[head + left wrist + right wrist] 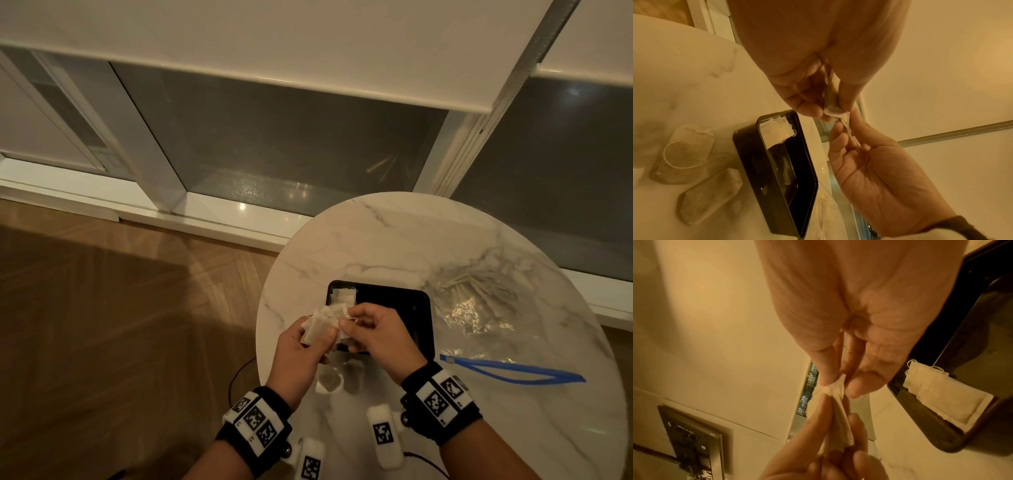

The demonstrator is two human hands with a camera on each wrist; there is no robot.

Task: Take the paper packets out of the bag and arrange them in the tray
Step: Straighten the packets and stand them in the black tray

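Hands work above the black rectangular tray (423, 318): left hand (301, 346) grips thin pale paper packets (317, 329), right hand (373, 329) pinches one corner, apparently to separate it.

The hands (337, 329) hide how many paper packets (320, 327) they hold.

Both forearms are reaching forward, each wrist wearing a black band with white marker blocks. The left hand (301, 346) is curling its fingers (807, 107) and thumb round a small bunch of paper packets (318, 325). The right hand (376, 330) is meeting it fingertip to fingertip, pinching the same bunch's edge.
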